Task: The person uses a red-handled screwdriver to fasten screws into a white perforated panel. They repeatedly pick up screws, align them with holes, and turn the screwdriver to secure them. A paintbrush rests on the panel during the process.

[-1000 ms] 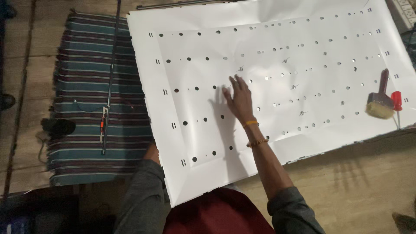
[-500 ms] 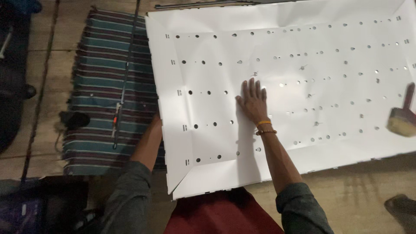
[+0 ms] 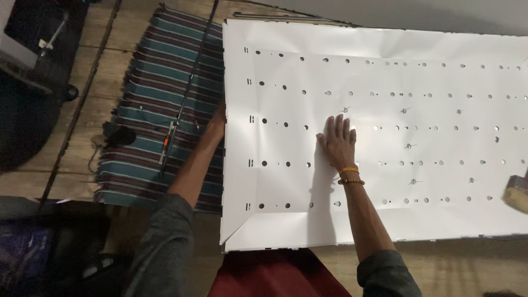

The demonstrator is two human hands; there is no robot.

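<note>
Sheet (image 3: 385, 82) lies flat on the floor (image 3: 71, 170), filling the centre and right of the view. Mat (image 3: 159, 110) lies on the floor just left of the sheet, its right edge running under the sheet's left edge. Rod (image 3: 190, 88) lies lengthwise across the mat; screwdriver (image 3: 165, 144) on the mat beside the rod's near end. Right hand (image 3: 336, 144) rests flat on the sheet, left of its middle. Left hand (image 3: 218, 122) at the sheet's left edge, over the mat. Brush (image 3: 517, 192) on the sheet at the far right edge.
</note>
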